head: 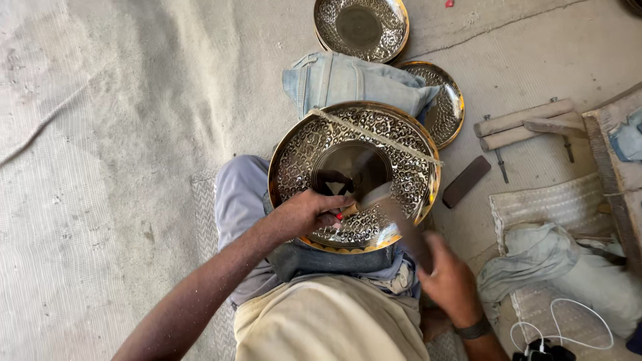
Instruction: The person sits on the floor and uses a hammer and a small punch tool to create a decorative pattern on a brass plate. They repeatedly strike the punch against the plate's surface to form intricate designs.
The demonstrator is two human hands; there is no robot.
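A large round engraved brass plate [401, 144] rests tilted on my lap, with a cord stretched across its upper part. My left hand [304, 212] presses on the plate's lower patterned band, fingers closed around the tip of a long flat metal tool [382, 198]. My right hand [451, 281] grips the other end of that tool near the plate's lower right rim. The tool lies slanted across the engraved band. A small red spot shows under my left fingers.
Two more engraved brass plates lie beyond: one [361, 28] at the top, one [447, 100] partly under folded denim cloth [348, 81]. A dark flat stone [466, 181], wooden clamps [525, 124], cloth bundles [562, 267] and a white cable [568, 327] lie to the right.
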